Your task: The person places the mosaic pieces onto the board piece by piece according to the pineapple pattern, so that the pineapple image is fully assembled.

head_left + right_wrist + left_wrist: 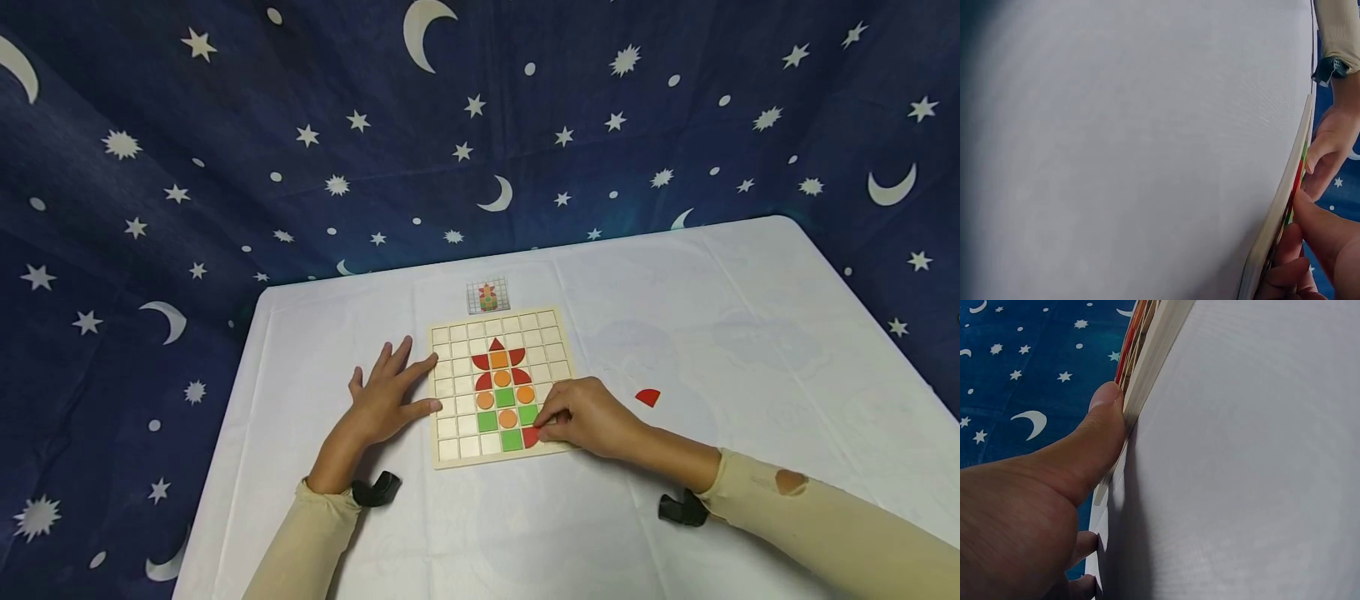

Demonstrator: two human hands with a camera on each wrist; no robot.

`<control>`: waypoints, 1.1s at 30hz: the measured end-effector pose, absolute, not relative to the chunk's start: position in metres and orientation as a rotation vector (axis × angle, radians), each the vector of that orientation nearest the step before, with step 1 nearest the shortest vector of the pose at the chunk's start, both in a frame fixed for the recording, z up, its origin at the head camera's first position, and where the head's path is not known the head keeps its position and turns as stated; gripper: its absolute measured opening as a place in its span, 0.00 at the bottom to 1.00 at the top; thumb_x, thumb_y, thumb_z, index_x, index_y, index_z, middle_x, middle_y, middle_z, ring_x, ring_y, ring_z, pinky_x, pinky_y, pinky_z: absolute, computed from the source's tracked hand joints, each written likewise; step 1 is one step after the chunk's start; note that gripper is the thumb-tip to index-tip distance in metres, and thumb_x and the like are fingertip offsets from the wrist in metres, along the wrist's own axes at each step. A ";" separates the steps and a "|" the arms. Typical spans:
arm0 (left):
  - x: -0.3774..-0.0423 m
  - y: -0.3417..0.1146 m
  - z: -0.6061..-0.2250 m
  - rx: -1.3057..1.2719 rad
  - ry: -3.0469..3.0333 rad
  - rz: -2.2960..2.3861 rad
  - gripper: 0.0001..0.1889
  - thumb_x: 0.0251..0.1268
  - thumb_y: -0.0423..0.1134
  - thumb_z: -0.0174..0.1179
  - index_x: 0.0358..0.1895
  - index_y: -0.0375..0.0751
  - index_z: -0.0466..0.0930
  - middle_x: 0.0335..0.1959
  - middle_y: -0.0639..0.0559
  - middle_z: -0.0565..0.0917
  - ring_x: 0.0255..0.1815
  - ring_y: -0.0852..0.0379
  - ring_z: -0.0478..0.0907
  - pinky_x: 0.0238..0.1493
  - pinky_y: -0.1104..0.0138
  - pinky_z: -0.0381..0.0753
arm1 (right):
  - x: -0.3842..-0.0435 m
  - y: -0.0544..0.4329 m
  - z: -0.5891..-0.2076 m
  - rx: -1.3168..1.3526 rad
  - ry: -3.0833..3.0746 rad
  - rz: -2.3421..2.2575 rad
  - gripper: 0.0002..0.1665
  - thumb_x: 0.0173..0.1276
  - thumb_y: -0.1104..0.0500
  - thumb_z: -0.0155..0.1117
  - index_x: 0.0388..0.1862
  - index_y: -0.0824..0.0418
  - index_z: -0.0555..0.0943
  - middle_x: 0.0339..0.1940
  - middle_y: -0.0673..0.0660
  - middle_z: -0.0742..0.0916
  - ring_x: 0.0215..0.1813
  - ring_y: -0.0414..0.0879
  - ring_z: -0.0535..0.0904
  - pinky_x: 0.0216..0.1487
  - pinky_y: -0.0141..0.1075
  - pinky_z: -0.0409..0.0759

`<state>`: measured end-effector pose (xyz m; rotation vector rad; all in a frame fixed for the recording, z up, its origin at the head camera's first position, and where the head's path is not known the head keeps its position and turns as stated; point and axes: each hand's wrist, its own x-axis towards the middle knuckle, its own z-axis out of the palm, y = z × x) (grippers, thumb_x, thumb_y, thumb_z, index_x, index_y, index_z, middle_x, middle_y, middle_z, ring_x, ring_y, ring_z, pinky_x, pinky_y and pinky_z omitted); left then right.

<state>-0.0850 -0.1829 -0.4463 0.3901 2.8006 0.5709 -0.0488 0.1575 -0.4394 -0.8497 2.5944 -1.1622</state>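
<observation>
A pale wooden grid board [448, 450] lies on the table, with red, orange and green tiles set in its squares. My right hand [594, 417] is over the board's lower right part, thumb and fingertips pinching a red quarter-circle tile [530, 437]. This tile sits beside a green square tile [512, 440] in the bottom row, its right side hidden by the fingers. At the board's left edge, my left hand [384, 398] has its fingers spread, and its thumb [1104, 409] rests against the rim.
Another red quarter-circle tile [648, 397] lies loose on the white cloth [765, 400], right of the board. Behind the board stands a small clear gridded card [487, 297] showing a coloured pattern. A dark blue curtain [420, 125] with stars and moons hangs around the table.
</observation>
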 end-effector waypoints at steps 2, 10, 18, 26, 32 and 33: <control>-0.085 -0.183 -0.446 0.396 2.804 0.570 0.41 0.62 0.63 0.67 0.78 0.60 0.65 0.86 0.43 0.47 0.86 0.35 0.37 0.71 0.24 0.36 | -0.049 0.162 -0.438 -0.850 2.601 -1.187 0.07 0.55 0.60 0.82 0.33 0.51 0.93 0.31 0.41 0.89 0.33 0.31 0.80 0.35 0.28 0.78; -0.085 -0.181 -0.446 0.398 2.808 0.571 0.41 0.61 0.63 0.68 0.78 0.60 0.66 0.86 0.43 0.47 0.85 0.34 0.37 0.70 0.24 0.36 | -0.061 0.202 -0.420 -0.825 2.700 -1.174 0.10 0.52 0.61 0.84 0.35 0.52 0.93 0.35 0.37 0.88 0.38 0.35 0.82 0.36 0.31 0.79; -0.085 -0.182 -0.446 0.388 2.803 0.564 0.41 0.62 0.63 0.67 0.78 0.60 0.65 0.86 0.43 0.47 0.86 0.34 0.37 0.70 0.24 0.36 | -0.073 0.261 -0.411 -0.885 2.864 -0.874 0.11 0.52 0.57 0.84 0.35 0.47 0.93 0.39 0.37 0.85 0.45 0.35 0.78 0.45 0.38 0.79; -0.084 -0.182 -0.448 0.392 2.810 0.563 0.41 0.61 0.63 0.68 0.78 0.60 0.66 0.86 0.43 0.47 0.85 0.34 0.37 0.70 0.23 0.36 | -0.073 0.299 -0.421 -0.811 2.771 -0.673 0.17 0.52 0.48 0.84 0.42 0.36 0.91 0.46 0.36 0.84 0.53 0.39 0.74 0.55 0.45 0.77; -0.084 -0.182 -0.448 0.397 2.816 0.564 0.41 0.61 0.63 0.68 0.77 0.60 0.66 0.85 0.43 0.48 0.85 0.34 0.38 0.70 0.23 0.37 | -0.072 0.305 -0.432 -0.949 2.813 -0.697 0.20 0.50 0.55 0.85 0.43 0.40 0.91 0.44 0.35 0.83 0.49 0.34 0.72 0.50 0.36 0.78; -0.085 -0.182 -0.448 0.397 2.815 0.564 0.41 0.61 0.63 0.68 0.77 0.60 0.66 0.85 0.43 0.48 0.85 0.34 0.37 0.70 0.23 0.37 | -0.073 0.305 -0.434 -0.965 2.824 -0.704 0.20 0.50 0.56 0.86 0.42 0.40 0.92 0.43 0.35 0.83 0.49 0.33 0.73 0.48 0.35 0.78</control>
